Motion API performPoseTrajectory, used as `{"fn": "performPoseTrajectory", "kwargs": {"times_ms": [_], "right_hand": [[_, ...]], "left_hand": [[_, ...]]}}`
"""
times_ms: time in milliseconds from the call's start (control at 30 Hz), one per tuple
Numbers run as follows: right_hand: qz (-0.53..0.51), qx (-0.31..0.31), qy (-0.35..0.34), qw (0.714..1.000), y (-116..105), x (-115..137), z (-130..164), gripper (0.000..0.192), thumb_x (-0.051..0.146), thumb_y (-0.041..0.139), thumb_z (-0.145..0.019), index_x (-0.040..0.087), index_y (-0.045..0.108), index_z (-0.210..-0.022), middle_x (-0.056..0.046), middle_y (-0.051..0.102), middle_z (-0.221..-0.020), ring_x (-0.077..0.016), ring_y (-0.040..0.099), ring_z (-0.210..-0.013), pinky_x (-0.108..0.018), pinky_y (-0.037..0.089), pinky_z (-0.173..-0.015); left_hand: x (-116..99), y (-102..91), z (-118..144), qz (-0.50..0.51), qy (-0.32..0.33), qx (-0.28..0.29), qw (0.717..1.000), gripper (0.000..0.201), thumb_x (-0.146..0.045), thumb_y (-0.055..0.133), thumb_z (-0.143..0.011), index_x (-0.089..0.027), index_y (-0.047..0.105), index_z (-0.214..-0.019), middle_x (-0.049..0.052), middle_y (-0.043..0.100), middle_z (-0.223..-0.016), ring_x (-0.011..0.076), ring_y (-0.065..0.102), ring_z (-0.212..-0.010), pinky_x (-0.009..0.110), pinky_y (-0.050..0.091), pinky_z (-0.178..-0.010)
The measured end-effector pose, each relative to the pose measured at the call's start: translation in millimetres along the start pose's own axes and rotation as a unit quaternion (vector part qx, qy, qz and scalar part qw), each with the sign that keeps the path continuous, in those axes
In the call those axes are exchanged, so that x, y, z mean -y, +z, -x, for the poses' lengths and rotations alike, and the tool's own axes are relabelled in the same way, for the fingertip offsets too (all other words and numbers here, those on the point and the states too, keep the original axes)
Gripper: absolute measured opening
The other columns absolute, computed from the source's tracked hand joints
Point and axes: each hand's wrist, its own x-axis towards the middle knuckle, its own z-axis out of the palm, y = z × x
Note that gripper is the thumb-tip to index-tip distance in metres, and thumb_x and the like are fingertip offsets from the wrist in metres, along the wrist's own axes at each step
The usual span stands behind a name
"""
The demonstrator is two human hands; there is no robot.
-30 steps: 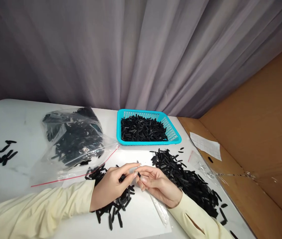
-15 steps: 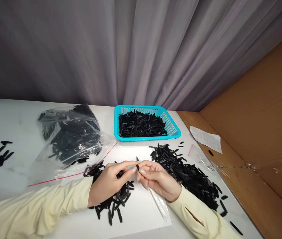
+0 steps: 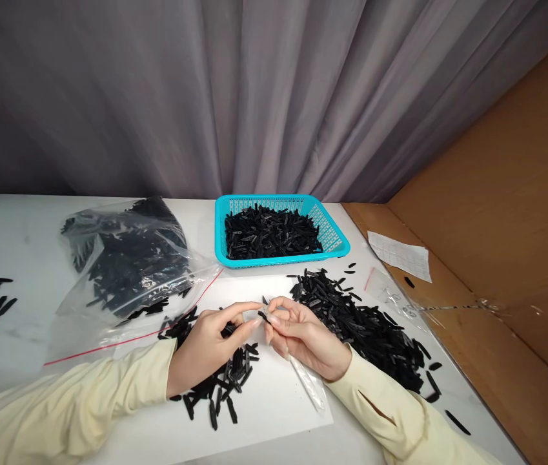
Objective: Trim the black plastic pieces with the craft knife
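Two hands meet over the white sheet (image 3: 274,413): a small black piece (image 3: 264,316) is pinched between left hand (image 3: 210,349) and right hand (image 3: 305,339) fingertips, just above a small black pile (image 3: 220,381). A bigger pile (image 3: 365,329) lies at right. Teal basket (image 3: 278,232) and clear bag (image 3: 128,265) sit behind, both filled with black pieces.

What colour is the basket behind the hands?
The basket is turquoise with perforated walls, filled with small black pieces; the head view shows it.
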Motion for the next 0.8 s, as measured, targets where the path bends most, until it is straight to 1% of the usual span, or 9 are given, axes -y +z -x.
{"fn": "performPoseTrajectory", "kwargs": {"times_ms": [100, 233, 333, 400, 533, 667, 800], "right_hand": [[0.004, 0.008, 0.002, 1.000, -0.4, 0.3, 0.4, 0.018, 0.022, 0.066, -0.075, 0.015, 0.049, -0.076, 0.000, 0.063, -0.061, -0.0046, 0.047, -0.041, -0.017, 0.032, -0.043], [-0.003, 0.010, -0.007, 1.000, -1.8, -0.4, -0.3, 0.017, 0.022, 0.064, -0.077, 0.014, 0.049, -0.076, -0.002, 0.065, -0.064, -0.0048, 0.049, -0.043, -0.017, 0.035, -0.045], [-0.001, 0.011, 0.002, 1.000, -3.0, -1.0, -1.5, 0.018, 0.028, 0.059, -0.081, 0.015, 0.048, -0.075, -0.004, 0.066, -0.068, -0.0068, 0.054, -0.048, -0.018, 0.040, -0.048], [0.002, 0.013, 0.016, 1.000, -3.3, -1.0, -2.0, 0.022, 0.033, 0.056, -0.083, 0.015, 0.048, -0.075, -0.005, 0.067, -0.066, -0.0079, 0.055, -0.048, -0.019, 0.041, -0.048], [0.007, 0.030, 0.034, 0.999, -2.9, -0.6, -1.7, 0.026, 0.035, 0.052, -0.085, 0.013, 0.051, -0.073, -0.007, 0.067, -0.063, -0.0087, 0.055, -0.044, -0.020, 0.040, -0.046], [0.005, 0.041, 0.034, 0.999, -3.0, -0.6, -0.5, 0.025, 0.031, 0.052, -0.086, 0.009, 0.056, -0.074, -0.010, 0.068, -0.068, -0.0081, 0.056, -0.046, -0.019, 0.041, -0.047], [0.001, 0.044, 0.032, 0.998, -4.1, -0.9, -0.4, 0.024, 0.030, 0.053, -0.085, 0.008, 0.059, -0.078, -0.010, 0.069, -0.070, -0.0086, 0.058, -0.048, -0.020, 0.043, -0.049]], "left_hand": [[0.9, 0.4, 0.6, -0.003, 0.005, 0.000, 1.000, 0.025, -0.027, 0.050, -0.083, -0.014, 0.066, -0.097, -0.005, 0.050, -0.053, 0.0078, 0.044, -0.049, 0.016, 0.039, -0.053], [-0.8, -0.3, 2.6, 0.004, 0.035, -0.014, 0.999, 0.019, -0.024, 0.051, -0.083, -0.015, 0.066, -0.092, -0.005, 0.056, -0.053, 0.0071, 0.048, -0.048, 0.014, 0.041, -0.052], [-2.3, -0.9, 3.6, 0.024, 0.054, -0.028, 0.998, 0.017, -0.020, 0.052, -0.083, -0.014, 0.065, -0.092, -0.004, 0.062, -0.056, 0.0066, 0.054, -0.050, 0.012, 0.044, -0.055], [-2.5, -0.8, 3.9, 0.029, 0.060, -0.033, 0.997, 0.017, -0.018, 0.052, -0.082, -0.014, 0.064, -0.092, -0.004, 0.064, -0.058, 0.0064, 0.057, -0.051, 0.011, 0.045, -0.057], [-1.3, -0.2, 3.8, 0.032, 0.067, -0.042, 0.996, 0.016, -0.016, 0.053, -0.082, -0.014, 0.066, -0.091, -0.002, 0.069, -0.068, 0.0065, 0.061, -0.057, 0.010, 0.047, -0.061], [0.4, 0.2, 3.6, 0.030, 0.073, -0.051, 0.996, 0.017, -0.015, 0.053, -0.082, -0.015, 0.067, -0.091, 0.000, 0.072, -0.080, 0.0077, 0.065, -0.066, 0.009, 0.048, -0.067], [1.8, 0.6, 3.7, 0.024, 0.072, -0.050, 0.996, 0.018, -0.017, 0.052, -0.083, -0.016, 0.068, -0.093, 0.001, 0.072, -0.086, 0.0086, 0.066, -0.072, 0.009, 0.048, -0.069]]}}
